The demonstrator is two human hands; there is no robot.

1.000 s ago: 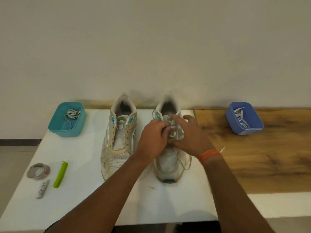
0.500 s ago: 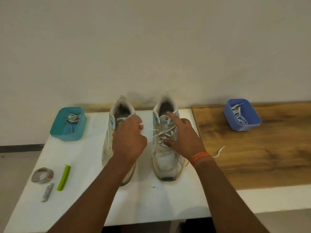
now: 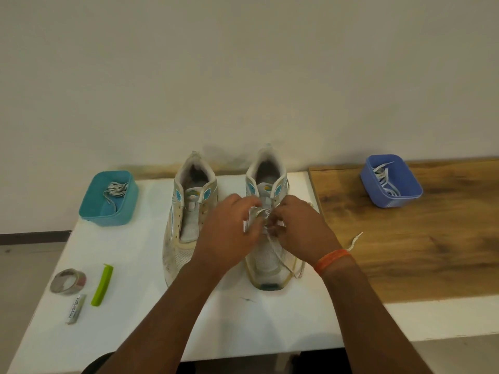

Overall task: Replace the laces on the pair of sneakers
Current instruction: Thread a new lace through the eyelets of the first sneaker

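Left hand (image 3: 229, 233) back from over the left sneaker (image 3: 189, 220), now pinching lace (image 3: 255, 215) over the right sneaker (image 3: 266, 255); right hand (image 3: 299, 228) pinching it too. Left sneaker unlaced; probably loosening the right.

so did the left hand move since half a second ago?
Yes. The left hand moved rightward from over the left sneaker to the right sneaker, where it now pinches the lace.
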